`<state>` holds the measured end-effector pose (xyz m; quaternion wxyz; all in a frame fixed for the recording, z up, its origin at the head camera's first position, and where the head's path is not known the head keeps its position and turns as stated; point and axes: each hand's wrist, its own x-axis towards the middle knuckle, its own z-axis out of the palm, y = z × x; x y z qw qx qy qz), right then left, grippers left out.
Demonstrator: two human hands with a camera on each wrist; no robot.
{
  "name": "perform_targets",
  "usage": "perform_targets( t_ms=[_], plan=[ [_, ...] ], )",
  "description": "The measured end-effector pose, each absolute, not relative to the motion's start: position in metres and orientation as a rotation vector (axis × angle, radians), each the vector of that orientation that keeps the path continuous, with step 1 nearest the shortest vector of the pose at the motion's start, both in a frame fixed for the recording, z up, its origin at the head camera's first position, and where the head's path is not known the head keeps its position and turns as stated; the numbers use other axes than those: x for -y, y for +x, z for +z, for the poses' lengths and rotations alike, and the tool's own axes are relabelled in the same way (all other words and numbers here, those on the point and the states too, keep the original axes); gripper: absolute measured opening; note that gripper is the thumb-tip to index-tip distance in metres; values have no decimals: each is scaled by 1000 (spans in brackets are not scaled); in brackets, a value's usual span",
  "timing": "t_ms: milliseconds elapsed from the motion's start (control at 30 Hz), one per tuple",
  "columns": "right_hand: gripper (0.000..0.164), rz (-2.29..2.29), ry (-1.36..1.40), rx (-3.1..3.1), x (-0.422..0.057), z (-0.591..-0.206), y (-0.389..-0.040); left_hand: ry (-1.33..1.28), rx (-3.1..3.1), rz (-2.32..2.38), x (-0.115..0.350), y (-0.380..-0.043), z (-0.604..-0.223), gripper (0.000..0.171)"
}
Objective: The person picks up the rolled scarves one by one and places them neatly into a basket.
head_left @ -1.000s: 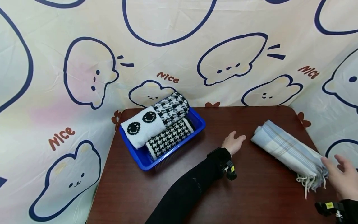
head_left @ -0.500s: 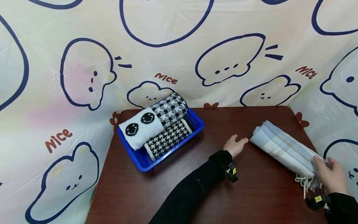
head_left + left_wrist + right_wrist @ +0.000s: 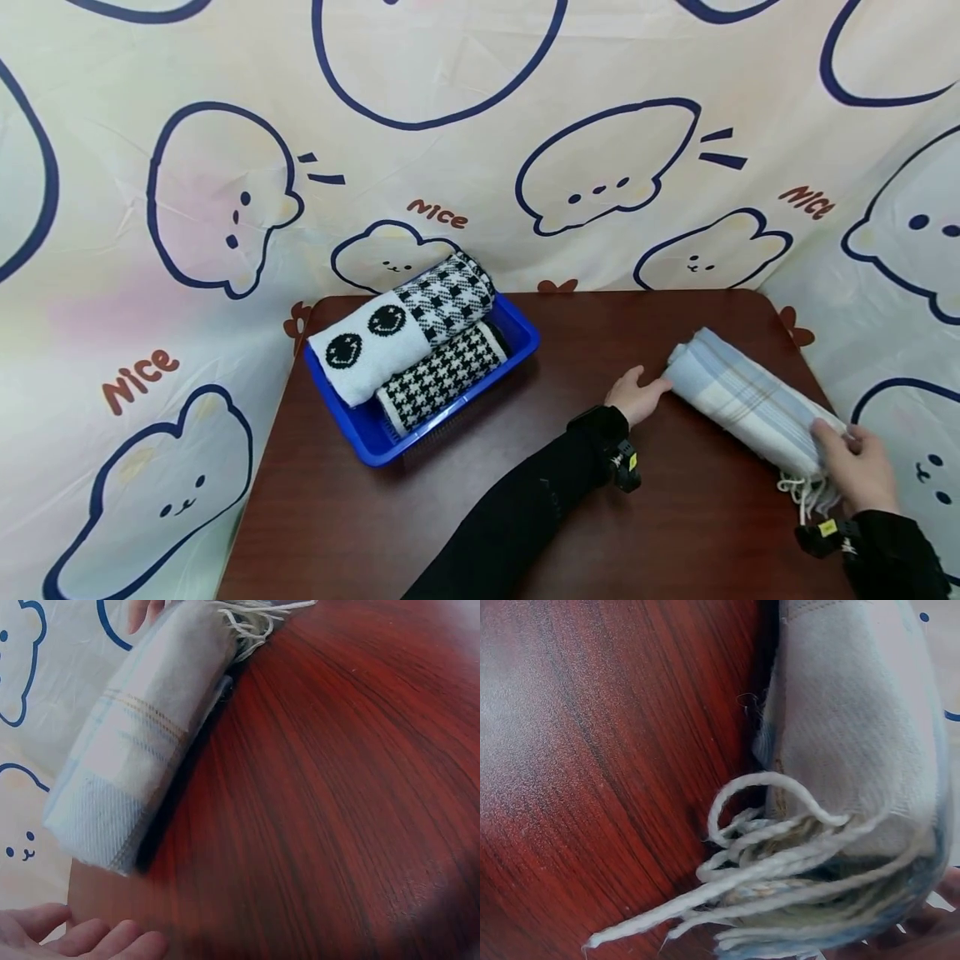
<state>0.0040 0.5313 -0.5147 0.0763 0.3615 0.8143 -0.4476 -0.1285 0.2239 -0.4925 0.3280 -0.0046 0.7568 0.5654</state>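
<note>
A rolled pale blue and white plaid scarf (image 3: 742, 396) lies slantwise on the right side of the table, its white fringe (image 3: 780, 877) at the near end. My left hand (image 3: 637, 396) reaches to the scarf's far left end, fingers spread; in the left wrist view its fingers (image 3: 112, 937) show apart from the roll. At the fringed end my right hand (image 3: 855, 467) touches the scarf, thumb over the roll's near part. Its other fingers (image 3: 922, 922) are partly hidden behind the roll in the right wrist view.
A blue plastic basket (image 3: 367, 446) stands at the table's back left. In it lie a rolled white textile with black smiley faces and checks (image 3: 397, 329) and a rolled black-and-white houndstooth textile (image 3: 442, 379). A cartoon-printed cloth (image 3: 585, 67) hangs behind the brown table (image 3: 525, 500).
My right hand has moved left and forward onto the scarf's fringed end. The left hand has come closer to its other end. The view has shifted slightly; scarf and basket stay put.
</note>
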Motion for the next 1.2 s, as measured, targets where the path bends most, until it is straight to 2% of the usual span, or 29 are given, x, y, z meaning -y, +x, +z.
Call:
perform_targets(
  t_ms=[700, 1200],
  plan=[
    [101, -1300, 1307, -2302, -520, -518, -9, 169, -2039, 1419, -251, -147, -499, 60],
    [105, -1311, 1440, -2249, -522, -522, -10, 167, -2035, 1373, -273, -154, -511, 58]
  ],
)
